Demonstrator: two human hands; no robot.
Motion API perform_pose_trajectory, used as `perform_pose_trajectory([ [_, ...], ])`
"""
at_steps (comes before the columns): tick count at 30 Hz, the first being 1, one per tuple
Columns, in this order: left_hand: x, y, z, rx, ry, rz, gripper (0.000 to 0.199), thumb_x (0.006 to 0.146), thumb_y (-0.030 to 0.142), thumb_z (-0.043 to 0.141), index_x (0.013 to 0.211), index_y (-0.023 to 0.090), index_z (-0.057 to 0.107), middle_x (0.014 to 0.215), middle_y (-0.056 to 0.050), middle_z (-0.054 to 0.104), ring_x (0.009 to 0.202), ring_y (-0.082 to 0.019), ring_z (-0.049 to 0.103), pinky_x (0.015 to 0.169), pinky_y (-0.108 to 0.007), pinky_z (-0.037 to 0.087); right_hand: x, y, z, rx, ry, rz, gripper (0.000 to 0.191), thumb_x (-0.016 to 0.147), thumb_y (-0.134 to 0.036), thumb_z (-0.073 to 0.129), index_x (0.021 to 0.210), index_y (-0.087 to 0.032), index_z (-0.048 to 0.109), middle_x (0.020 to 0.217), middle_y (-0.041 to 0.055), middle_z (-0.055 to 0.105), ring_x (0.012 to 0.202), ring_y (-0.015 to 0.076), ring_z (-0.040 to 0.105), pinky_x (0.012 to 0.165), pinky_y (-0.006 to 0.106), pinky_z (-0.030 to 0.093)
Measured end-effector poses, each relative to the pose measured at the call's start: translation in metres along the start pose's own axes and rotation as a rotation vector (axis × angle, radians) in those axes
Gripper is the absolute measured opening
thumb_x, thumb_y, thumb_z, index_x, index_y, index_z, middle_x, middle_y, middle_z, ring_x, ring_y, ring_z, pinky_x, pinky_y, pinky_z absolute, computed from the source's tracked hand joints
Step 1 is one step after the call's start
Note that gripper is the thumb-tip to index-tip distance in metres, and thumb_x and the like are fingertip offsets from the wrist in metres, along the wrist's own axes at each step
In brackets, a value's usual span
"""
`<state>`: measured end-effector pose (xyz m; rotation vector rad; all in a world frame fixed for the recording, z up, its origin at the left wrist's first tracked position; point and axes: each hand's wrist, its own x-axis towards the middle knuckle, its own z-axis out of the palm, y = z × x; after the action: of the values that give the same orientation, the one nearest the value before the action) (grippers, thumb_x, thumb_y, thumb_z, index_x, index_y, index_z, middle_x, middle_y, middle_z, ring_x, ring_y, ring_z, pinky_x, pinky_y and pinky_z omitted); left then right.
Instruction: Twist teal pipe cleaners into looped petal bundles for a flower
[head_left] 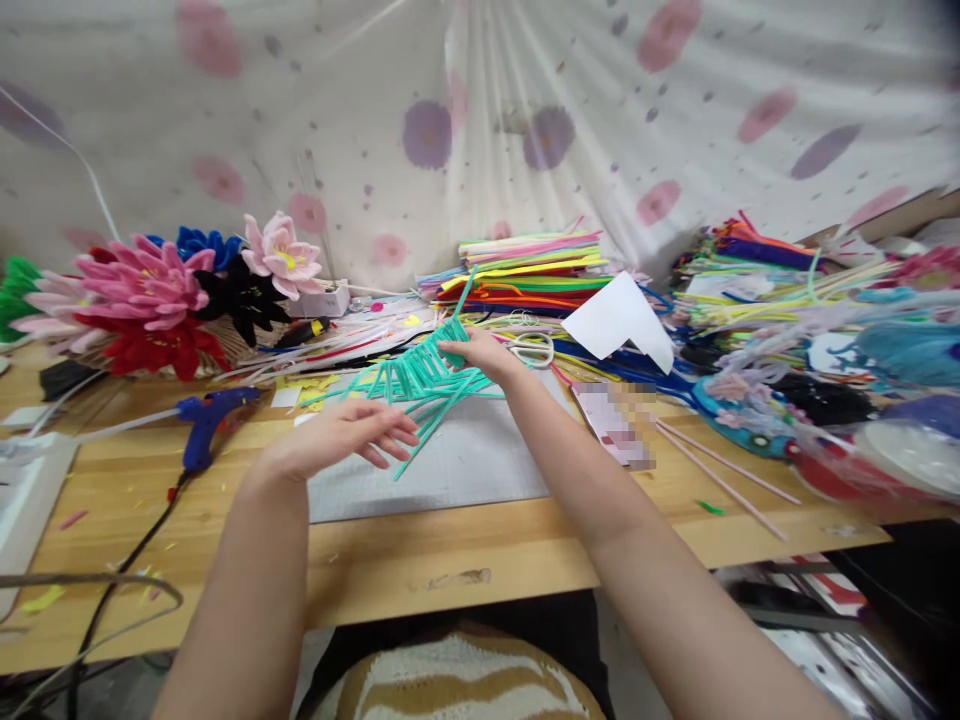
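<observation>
My right hand [476, 352] is closed on a bunch of turquoise pipe cleaners [420, 368], many of them bent into short lengths. One strand sticks up above the fingers. Loose straight turquoise pipe cleaners [431, 432] fan out below the bunch, over a grey cutting mat [465, 470]. Nearer to me and to the left, my left hand [356, 432] hovers palm down above the mat's left edge. Its fingers are apart and nothing is in them. The right thumb and fingertips are partly hidden among the turquoise strands.
A blue glue gun [206, 425] lies at left near pipe-cleaner flowers [146, 285]. Behind the mat are stacked coloured pipe cleaners [525, 265], light-handled scissors [534, 349] and white paper [615, 318]. A flat pink item [604, 420], partly blurred, and two pink sticks [727, 480] lie right.
</observation>
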<state>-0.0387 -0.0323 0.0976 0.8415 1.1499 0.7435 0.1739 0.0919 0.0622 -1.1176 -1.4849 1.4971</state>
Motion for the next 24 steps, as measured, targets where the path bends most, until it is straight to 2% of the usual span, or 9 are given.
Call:
perform_pose_trajectory([
  [3,0.001,0.02,-0.015,0.017,0.23,0.224,0.013,0.068,0.023,0.067,0.072,0.012,0.066,0.066,-0.012,0.065,0.061,-0.022,0.062,0.052,-0.029,0.047,0.016,-0.003,-0.006,-0.069,-0.099,0.012,0.019,0.064,-0.029,0.068,0.071,-0.014,0.058,0.066,0.0015,0.063,0.051,0.0075,0.054,0.045,0.017,0.042],
  [6,0.033,0.021,-0.025,0.109,0.473,0.516,0.017,0.06,0.02,0.073,0.074,0.013,0.065,0.071,-0.006,0.064,0.071,-0.016,0.059,0.068,-0.024,0.045,0.03,0.0,-0.006,-0.061,-0.209,0.039,0.02,0.063,-0.029,0.07,0.07,-0.014,0.057,0.066,0.0006,0.063,0.051,0.0067,0.053,0.043,0.017,0.039],
  [8,0.061,0.012,-0.029,0.245,0.556,0.549,0.022,0.055,0.019,0.075,0.074,0.015,0.065,0.074,-0.004,0.064,0.074,-0.016,0.058,0.072,-0.023,0.042,0.035,0.0,-0.004,-0.014,-0.24,0.075,0.021,0.063,-0.028,0.07,0.071,-0.014,0.057,0.064,0.0001,0.062,0.05,0.0064,0.052,0.043,0.016,0.039],
  [10,0.084,0.001,-0.031,0.349,0.513,0.474,0.019,0.055,0.017,0.074,0.072,0.016,0.065,0.071,-0.003,0.063,0.071,-0.016,0.057,0.069,-0.023,0.041,0.039,-0.001,-0.002,0.069,-0.237,0.107,0.02,0.064,-0.027,0.07,0.072,-0.014,0.056,0.065,0.0002,0.062,0.053,0.0069,0.054,0.046,0.017,0.041],
  [13,0.099,-0.004,-0.032,0.335,0.396,0.31,0.006,0.062,0.016,0.067,0.059,0.015,0.062,0.05,0.0,0.054,0.048,-0.012,0.048,0.05,-0.021,0.037,0.043,-0.002,-0.003,0.259,-0.146,0.084,0.021,0.069,-0.031,0.066,0.077,-0.016,0.054,0.071,0.0004,0.061,0.062,0.0093,0.058,0.058,0.022,0.049],
  [16,0.097,0.005,-0.033,0.033,0.319,0.23,0.01,0.07,0.014,0.059,0.06,0.012,0.059,0.042,0.004,0.039,0.033,-0.004,0.03,0.033,-0.015,0.022,0.04,0.004,-0.004,0.299,0.092,0.074,0.025,0.074,-0.037,0.06,0.089,-0.019,0.05,0.082,0.0024,0.061,0.073,0.0118,0.06,0.068,0.028,0.05],
  [19,0.089,0.015,-0.035,-0.331,0.152,0.1,0.011,0.08,0.014,0.05,0.073,0.011,0.058,0.045,0.007,0.032,0.031,-0.001,0.025,0.027,-0.01,0.014,0.023,0.016,-0.003,-0.031,0.369,-0.002,0.03,0.072,-0.031,0.061,0.097,-0.02,0.048,0.086,0.002,0.06,0.076,0.0118,0.057,0.071,0.029,0.048],
  [21,0.084,0.014,-0.034,-0.523,0.045,0.013,0.013,0.084,0.016,0.045,0.081,0.011,0.057,0.048,0.006,0.035,0.033,-0.001,0.031,0.026,-0.007,0.018,0.004,0.027,0.0,-0.354,0.241,-0.244,0.025,0.071,-0.028,0.062,0.093,-0.019,0.054,0.085,0.0014,0.06,0.078,0.0118,0.055,0.076,0.028,0.045],
  [24,0.081,0.001,-0.029,-0.699,-0.067,-0.072,0.012,0.086,0.015,0.043,0.085,0.013,0.055,0.054,0.004,0.04,0.039,-0.002,0.039,0.028,-0.004,0.026,-0.025,0.043,0.008,-0.709,-0.298,-0.363,0.015,0.071,-0.024,0.062,0.084,-0.018,0.062,0.084,0.0021,0.062,0.079,0.0139,0.054,0.079,0.03,0.041],
])
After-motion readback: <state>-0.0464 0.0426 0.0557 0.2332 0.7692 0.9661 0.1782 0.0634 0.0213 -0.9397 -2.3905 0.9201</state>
